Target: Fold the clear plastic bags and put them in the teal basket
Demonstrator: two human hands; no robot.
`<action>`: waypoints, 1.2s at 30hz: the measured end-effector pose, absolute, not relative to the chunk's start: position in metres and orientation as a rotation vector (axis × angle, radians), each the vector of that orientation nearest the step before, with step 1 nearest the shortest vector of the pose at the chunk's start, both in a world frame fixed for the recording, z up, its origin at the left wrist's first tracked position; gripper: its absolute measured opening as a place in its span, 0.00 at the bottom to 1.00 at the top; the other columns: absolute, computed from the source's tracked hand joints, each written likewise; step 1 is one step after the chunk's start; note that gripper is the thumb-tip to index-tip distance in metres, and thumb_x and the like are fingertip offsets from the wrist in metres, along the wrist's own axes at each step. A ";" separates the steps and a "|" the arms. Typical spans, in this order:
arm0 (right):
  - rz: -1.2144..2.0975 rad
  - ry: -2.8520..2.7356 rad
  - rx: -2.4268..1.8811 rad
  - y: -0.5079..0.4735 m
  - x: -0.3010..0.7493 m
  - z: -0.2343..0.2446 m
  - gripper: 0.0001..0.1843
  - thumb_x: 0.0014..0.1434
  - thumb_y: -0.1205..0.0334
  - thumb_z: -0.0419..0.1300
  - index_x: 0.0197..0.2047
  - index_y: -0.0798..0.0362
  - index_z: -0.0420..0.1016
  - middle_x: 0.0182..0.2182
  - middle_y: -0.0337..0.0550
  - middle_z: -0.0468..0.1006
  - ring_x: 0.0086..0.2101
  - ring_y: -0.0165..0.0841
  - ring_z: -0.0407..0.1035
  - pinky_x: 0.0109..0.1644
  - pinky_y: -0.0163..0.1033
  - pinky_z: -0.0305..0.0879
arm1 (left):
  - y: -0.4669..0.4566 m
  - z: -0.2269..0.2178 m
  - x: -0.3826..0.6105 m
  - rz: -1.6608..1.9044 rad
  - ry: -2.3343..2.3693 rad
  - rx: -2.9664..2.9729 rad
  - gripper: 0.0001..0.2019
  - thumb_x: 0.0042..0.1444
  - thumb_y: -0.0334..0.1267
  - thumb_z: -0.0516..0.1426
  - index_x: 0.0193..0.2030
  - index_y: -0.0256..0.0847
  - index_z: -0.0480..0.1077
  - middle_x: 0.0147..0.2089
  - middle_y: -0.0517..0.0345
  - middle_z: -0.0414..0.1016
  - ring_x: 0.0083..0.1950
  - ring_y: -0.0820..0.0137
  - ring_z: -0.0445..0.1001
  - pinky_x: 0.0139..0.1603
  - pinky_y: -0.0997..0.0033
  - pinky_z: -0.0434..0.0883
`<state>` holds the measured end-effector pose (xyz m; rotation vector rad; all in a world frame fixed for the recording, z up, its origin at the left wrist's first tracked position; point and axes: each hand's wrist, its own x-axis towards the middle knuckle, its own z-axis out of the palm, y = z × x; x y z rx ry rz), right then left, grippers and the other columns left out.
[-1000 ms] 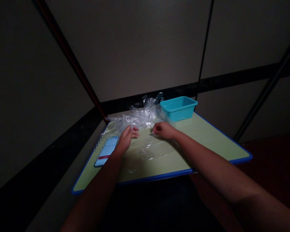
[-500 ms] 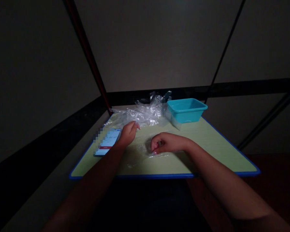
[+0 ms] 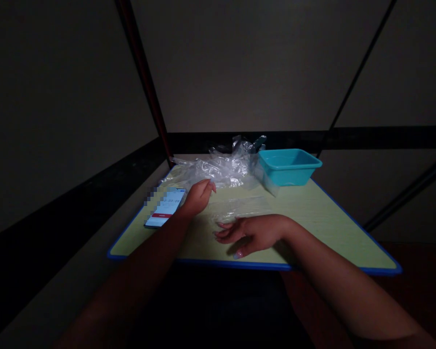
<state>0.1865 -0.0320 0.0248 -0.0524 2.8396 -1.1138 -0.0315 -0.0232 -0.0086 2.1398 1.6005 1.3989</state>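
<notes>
A thin clear plastic bag (image 3: 240, 206) lies flat on the table between my hands, its outline faint in the dim light. At its left end my left hand (image 3: 199, 195) is closed, thumb and fingers pinched on the film's edge. My right hand (image 3: 257, 233) is over the near side of the bag, close to the table's front edge. Its fingers are apart and nothing shows between them. Farther back, a heap of crumpled clear plastic bags (image 3: 221, 167) lies beyond my left hand.
A turquoise plastic basin (image 3: 290, 175) stands at the back right, touching the heap's edge. Left of my left forearm lies a phone (image 3: 165, 208) with a lit timer screen. The pale yellow table (image 3: 334, 237) has a blue rim, and wall panels stand close behind and left.
My right hand has opened from a curled pinch and moved toward the table's front edge. The bag now lies flatter. My left hand keeps its pinch, and the view has shifted slightly.
</notes>
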 end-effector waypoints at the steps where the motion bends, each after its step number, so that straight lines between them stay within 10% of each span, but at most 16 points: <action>1: -1.115 2.842 -0.047 -0.032 0.187 0.026 0.27 0.53 0.65 0.62 0.58 0.54 0.66 0.59 0.50 0.62 0.63 0.36 0.45 0.63 0.43 0.44 | -0.023 -0.008 -0.031 1.392 1.598 2.139 0.21 0.61 0.46 0.40 0.26 0.41 0.66 0.26 0.57 0.66 0.32 0.69 0.67 0.37 0.70 0.64; 10: -1.144 3.089 0.330 -0.016 0.202 0.047 0.12 0.53 0.66 0.62 0.43 0.55 0.75 0.42 0.44 0.74 0.44 0.32 0.67 0.50 0.37 0.60 | -0.023 -0.009 -0.032 1.322 1.601 2.126 0.22 0.61 0.49 0.40 0.26 0.41 0.66 0.26 0.58 0.67 0.31 0.69 0.66 0.35 0.71 0.63; 36: -0.860 2.816 0.662 -0.005 0.191 0.022 0.05 0.46 0.72 0.64 0.29 0.57 0.74 0.23 0.34 0.72 0.26 0.25 0.63 0.29 0.29 0.53 | -0.025 -0.006 -0.030 1.198 1.627 2.170 0.23 0.61 0.48 0.39 0.25 0.40 0.66 0.25 0.59 0.67 0.29 0.70 0.66 0.34 0.72 0.63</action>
